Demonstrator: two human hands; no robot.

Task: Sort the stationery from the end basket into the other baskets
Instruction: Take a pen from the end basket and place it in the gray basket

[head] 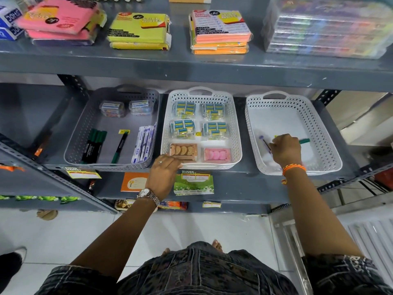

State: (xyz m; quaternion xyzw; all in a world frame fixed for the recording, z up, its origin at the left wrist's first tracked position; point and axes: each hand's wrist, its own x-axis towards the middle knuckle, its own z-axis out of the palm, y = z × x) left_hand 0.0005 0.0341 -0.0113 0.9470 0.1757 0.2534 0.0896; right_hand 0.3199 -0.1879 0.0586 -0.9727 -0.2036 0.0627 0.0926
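Note:
Three baskets stand on the middle shelf. In the right white basket (323, 133) my right hand (286, 149) is closed around a green marker (304, 141), beside a purple pen (264, 143) lying on the floor of the basket. My left hand (163, 169) rests with its fingers on the front rim of the middle white basket (234, 128), which holds eraser packs (184, 108) and two boxes of shaped erasers (184, 152). The grey left basket (83, 128) holds green markers (95, 143), a single black-and-green marker (119, 147), pens in wrappers (144, 143) and two small boxes (112, 108).
The upper shelf (191, 64) overhangs the baskets and carries sticky-note packs (139, 30) and clear pen cases (327, 26). Price labels (193, 182) hang on the shelf's front edge. A metal rack (297, 241) stands at the lower right on the tiled floor.

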